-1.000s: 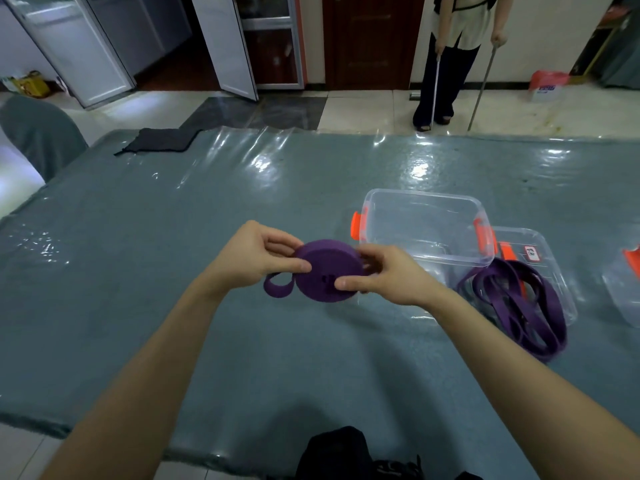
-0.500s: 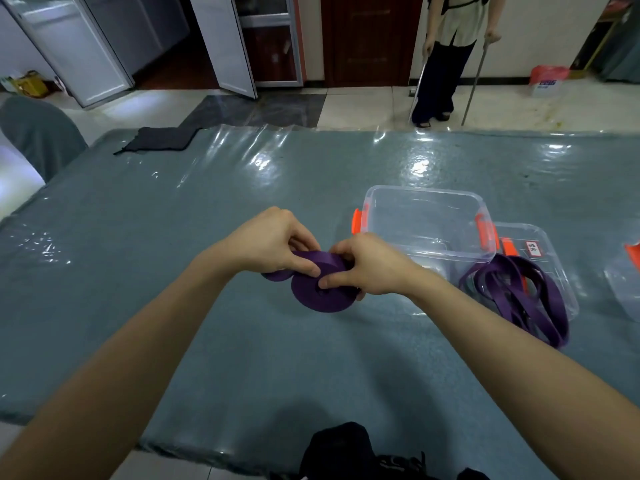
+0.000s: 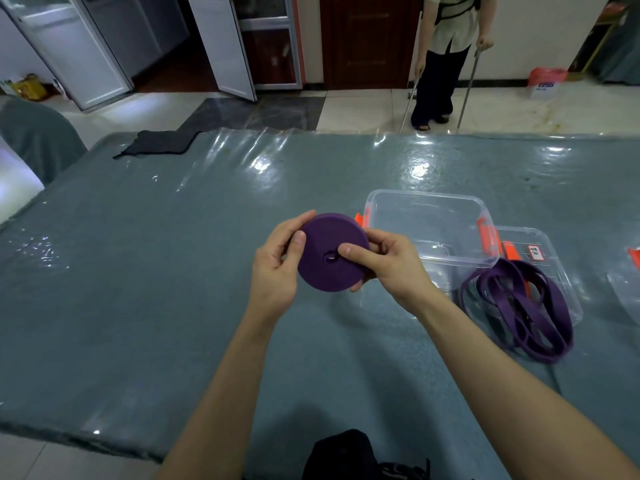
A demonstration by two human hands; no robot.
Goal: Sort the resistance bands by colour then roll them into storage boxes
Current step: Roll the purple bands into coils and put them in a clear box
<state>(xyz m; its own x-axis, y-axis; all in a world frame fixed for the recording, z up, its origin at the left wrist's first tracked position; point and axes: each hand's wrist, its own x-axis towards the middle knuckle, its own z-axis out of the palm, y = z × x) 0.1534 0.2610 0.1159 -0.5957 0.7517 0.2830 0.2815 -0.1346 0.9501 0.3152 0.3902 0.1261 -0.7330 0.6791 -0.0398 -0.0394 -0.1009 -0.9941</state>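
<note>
Two hands hold one tightly rolled purple band (image 3: 329, 258) above the table (image 3: 138, 271), flat face turned toward the camera. Both forearms reach in from the lower edge and converge at the roll. Left hand (image 3: 277, 268): thumb laid on the left edge of the face, fingers curled round the rim behind. Right hand (image 3: 388, 265): thumb pressed beside the centre hole, fingers wrapped behind the right rim. The roll sits just left of a clear storage box (image 3: 429, 202) with orange clips. Loose purple bands (image 3: 519, 306) lie heaped on a clear lid (image 3: 561, 271) right of the box.
</note>
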